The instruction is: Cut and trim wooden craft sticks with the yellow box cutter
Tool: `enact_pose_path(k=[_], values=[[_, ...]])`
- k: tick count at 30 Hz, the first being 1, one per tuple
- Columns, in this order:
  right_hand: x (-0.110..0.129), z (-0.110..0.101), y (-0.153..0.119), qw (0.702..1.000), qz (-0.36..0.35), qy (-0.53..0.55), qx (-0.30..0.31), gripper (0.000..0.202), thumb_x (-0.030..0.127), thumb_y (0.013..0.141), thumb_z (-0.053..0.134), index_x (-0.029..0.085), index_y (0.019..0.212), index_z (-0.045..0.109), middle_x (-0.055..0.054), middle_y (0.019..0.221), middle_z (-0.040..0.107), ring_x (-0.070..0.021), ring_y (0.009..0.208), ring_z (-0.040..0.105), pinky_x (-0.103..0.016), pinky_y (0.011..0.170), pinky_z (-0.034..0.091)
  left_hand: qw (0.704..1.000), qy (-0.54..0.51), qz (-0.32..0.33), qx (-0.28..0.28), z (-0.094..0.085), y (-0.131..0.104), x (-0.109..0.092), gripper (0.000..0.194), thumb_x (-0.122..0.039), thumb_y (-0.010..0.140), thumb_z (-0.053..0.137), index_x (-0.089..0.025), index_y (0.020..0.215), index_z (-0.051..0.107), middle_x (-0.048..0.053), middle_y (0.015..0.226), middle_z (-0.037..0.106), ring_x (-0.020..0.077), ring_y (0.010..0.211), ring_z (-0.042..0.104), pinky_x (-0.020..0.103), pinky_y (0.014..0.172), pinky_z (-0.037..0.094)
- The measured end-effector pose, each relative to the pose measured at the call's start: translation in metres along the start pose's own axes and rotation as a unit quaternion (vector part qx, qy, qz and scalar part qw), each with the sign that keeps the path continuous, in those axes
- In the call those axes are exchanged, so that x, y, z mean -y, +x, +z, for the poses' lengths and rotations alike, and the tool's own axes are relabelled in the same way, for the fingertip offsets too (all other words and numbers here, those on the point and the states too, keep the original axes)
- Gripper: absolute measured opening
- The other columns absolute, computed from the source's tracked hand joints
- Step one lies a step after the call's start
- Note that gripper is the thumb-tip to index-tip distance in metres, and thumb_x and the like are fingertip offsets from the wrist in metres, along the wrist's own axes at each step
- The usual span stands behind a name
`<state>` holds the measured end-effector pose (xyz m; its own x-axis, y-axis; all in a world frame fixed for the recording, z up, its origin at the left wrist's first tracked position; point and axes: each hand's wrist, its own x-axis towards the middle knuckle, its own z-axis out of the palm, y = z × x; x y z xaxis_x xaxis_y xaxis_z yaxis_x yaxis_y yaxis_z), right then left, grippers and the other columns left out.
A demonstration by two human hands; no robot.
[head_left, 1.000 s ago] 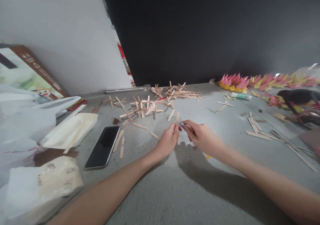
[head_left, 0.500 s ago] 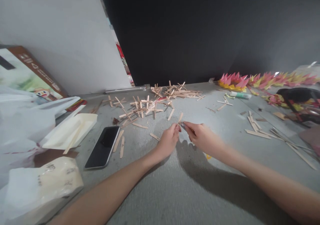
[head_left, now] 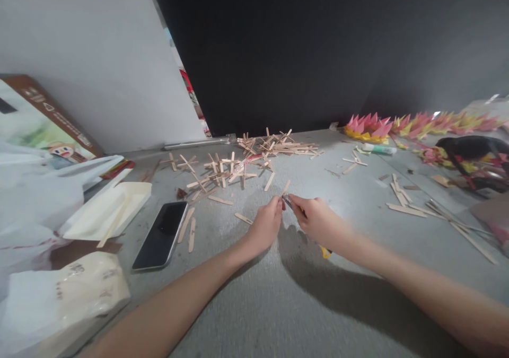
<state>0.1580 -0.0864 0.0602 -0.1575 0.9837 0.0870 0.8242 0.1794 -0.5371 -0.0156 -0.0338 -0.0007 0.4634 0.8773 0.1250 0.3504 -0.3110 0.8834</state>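
Observation:
My left hand (head_left: 267, 224) pinches a short wooden stick (head_left: 286, 187), whose upper end sticks up past the fingertips. Closed around a yellow and dark utility knife (head_left: 326, 252) is my right hand (head_left: 318, 219); its metal tip (head_left: 287, 200) meets the stick at my left fingertips. The knife's yellow end shows below my right wrist. Beyond the hands lies a pile of wooden sticks (head_left: 294, 147), many of them crossed. One loose stick (head_left: 243, 218) rests just left of my left hand.
A black phone (head_left: 160, 235), a cream tray (head_left: 139, 192) and a plastic bag (head_left: 35, 199) are on the left. At the right are pink and yellow paper flowers (head_left: 369, 127), a glue stick (head_left: 379, 149), loose sticks (head_left: 406, 210) and thin rods (head_left: 469, 230). A black panel (head_left: 278, 50) stands behind.
The view has shifted slightly, so the surroundings sit a little further left. My right hand has tilted a bit, and more of the knife's yellow end shows. Both grips are kept.

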Motion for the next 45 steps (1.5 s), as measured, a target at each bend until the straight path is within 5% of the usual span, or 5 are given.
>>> enact_pose_path(k=[6,15,26,45], values=[[0.0,0.001,-0.001,1.0,0.004,-0.017,-0.002,0.02,0.012,0.096,0.045,0.021,0.094,0.063,0.001,0.062,0.054,-0.0117,0.051,0.035,-0.029,0.054,0.02,1.0,0.022,0.004,0.004,-0.001,0.0,0.001,0.031,-0.041,0.11,0.036,-0.022,0.091,0.051,-0.003,0.069,0.053,0.0146,0.061,0.048,0.028,0.062,0.033],[0.006,0.004,-0.002,0.984,0.07,0.16,0.038,0.017,0.014,0.095,0.042,0.024,0.083,0.048,0.005,0.056,0.053,-0.0094,0.035,0.044,-0.022,0.042,0.024,1.0,0.009,0.012,0.002,0.002,0.001,0.005,0.035,-0.046,0.11,0.034,-0.023,0.089,0.049,-0.004,0.066,0.051,0.0147,0.059,0.047,0.028,0.06,0.03],[0.01,0.006,-0.003,0.986,0.057,0.156,0.015,0.017,0.014,0.095,0.042,0.023,0.082,0.049,0.004,0.056,0.056,-0.0094,0.038,0.049,-0.021,0.043,0.029,1.0,0.018,0.012,-0.007,0.002,0.0,0.001,0.034,-0.043,0.111,0.033,-0.023,0.089,0.05,-0.002,0.068,0.054,0.0163,0.062,0.051,0.029,0.062,0.032],[0.011,0.007,0.0,0.918,0.136,0.368,0.065,0.025,0.034,0.105,0.04,0.024,0.088,0.055,0.006,0.059,0.055,-0.0119,0.036,0.055,-0.021,0.033,0.045,1.0,0.009,0.012,-0.016,0.002,0.0,-0.001,0.032,-0.039,0.11,0.033,-0.023,0.087,0.048,-0.002,0.07,0.054,0.016,0.065,0.051,0.03,0.065,0.033]])
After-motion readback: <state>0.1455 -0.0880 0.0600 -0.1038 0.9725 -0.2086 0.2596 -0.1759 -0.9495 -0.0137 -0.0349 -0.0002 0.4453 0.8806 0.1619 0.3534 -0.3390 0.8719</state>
